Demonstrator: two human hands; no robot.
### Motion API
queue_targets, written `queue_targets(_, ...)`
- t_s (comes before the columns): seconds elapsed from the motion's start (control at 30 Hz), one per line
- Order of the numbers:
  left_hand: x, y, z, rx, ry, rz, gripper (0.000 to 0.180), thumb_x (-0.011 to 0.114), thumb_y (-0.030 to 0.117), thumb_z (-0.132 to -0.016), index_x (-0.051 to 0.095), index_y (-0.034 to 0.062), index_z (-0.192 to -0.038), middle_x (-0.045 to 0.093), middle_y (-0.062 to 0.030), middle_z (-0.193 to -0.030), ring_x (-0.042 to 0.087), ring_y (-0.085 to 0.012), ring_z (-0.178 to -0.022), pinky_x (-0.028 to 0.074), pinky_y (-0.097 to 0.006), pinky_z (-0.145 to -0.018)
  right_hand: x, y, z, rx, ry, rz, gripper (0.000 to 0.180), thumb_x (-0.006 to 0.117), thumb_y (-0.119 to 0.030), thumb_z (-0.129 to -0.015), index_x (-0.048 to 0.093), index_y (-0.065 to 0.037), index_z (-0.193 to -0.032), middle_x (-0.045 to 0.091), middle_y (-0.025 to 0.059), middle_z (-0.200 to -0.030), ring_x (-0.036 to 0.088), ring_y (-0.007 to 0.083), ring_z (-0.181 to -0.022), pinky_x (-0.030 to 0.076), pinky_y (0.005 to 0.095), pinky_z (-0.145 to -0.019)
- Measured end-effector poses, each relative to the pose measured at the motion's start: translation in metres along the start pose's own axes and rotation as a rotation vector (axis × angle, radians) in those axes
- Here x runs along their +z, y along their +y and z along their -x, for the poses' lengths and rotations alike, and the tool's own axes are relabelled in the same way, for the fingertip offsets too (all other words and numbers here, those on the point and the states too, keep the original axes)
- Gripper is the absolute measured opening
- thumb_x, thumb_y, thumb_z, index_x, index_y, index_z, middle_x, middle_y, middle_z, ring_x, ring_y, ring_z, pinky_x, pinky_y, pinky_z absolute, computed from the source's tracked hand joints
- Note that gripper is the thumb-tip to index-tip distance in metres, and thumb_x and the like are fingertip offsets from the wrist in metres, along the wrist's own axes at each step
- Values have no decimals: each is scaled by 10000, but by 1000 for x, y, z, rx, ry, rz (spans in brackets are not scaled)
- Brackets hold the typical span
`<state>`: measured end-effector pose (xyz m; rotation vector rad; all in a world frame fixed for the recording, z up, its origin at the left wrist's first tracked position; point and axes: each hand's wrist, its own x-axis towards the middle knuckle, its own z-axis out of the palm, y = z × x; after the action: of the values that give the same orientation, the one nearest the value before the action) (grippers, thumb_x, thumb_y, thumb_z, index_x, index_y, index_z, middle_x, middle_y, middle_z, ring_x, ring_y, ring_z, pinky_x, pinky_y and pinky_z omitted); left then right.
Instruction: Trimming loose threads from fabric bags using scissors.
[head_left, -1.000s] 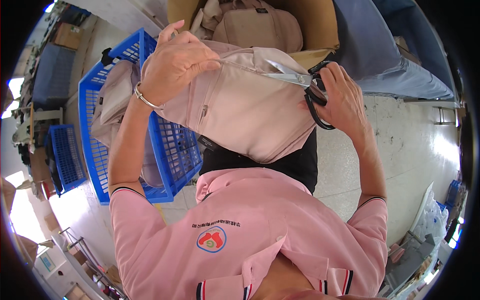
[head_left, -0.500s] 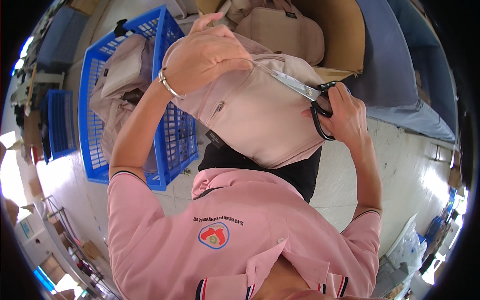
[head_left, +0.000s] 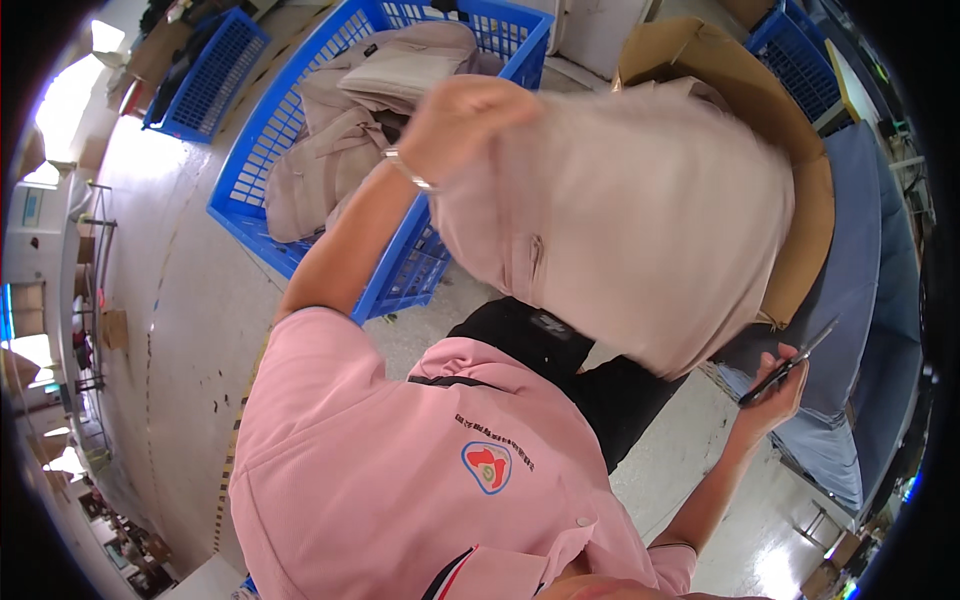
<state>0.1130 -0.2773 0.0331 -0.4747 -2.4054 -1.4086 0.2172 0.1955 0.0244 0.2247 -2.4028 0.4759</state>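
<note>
My left hand (head_left: 462, 125) is raised in front of me and grips the top of a beige fabric bag (head_left: 640, 220), which hangs blurred with motion over my lap. My right hand (head_left: 775, 398) is low at my right side, apart from the bag, and holds a pair of scissors (head_left: 787, 364) with black handles and the blades pointing up to the right. I wear a pink polo shirt and dark trousers.
A blue plastic crate (head_left: 395, 275) with more beige bags (head_left: 350, 130) stands on the floor to my left. A second blue crate (head_left: 205, 70) is farther off. An open cardboard box (head_left: 770, 120) lies ahead, with a blue-grey covered surface (head_left: 860, 330) to the right.
My right hand has dropped away from the bag with the scissors to my right side. My left hand has swung the bag up and across. My view has tilted.
</note>
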Motion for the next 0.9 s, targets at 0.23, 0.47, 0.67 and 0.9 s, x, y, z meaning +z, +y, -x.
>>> queue_targets(0.23, -164, -37, 58, -253, 814, 520, 235, 704, 174, -910, 717, 27, -1092, 702, -17, -1049, 626, -100, -967, 486, -247, -874, 8, 6, 28, 616, -285, -166, 159, 720, -141, -889, 604, -33, -904, 576, 29, -767, 501, 101, -627, 410, 241, -555)
queue_targets(0.47, -308, -90, 147, -615, 611, 429, 413, 527, 303, -1018, 563, 12, -1309, 614, -85, -1278, 556, -191, -1190, 422, -357, -1030, 28, 15, 69, 654, -278, -212, 195, 756, -82, -842, 594, 4, -908, 589, 122, -775, 542, 221, -669, 466, 306, -649)
queue_targets(0.67, -349, -210, 220, -851, 169, -749, 406, 671, 163, -911, 616, -35, -1262, 653, -117, -1229, 605, -199, -1131, 447, -299, -1018, 47, 18, 86, 562, -322, -103, 236, 747, -181, -872, 589, -6, -865, 570, 98, -691, 517, 153, -613, 447, 300, -588)
queue_targets(0.9, -27, -144, -19, -385, -45, -319, 331, 646, 175, -915, 659, 54, -1223, 680, -95, -1148, 630, -169, -1021, 470, -293, -922, 66, 34, 149, 792, -352, -38, 483, 769, -386, -830, 488, 1, -763, 490, 174, -681, 455, 346, -579, 408, 402, -564)
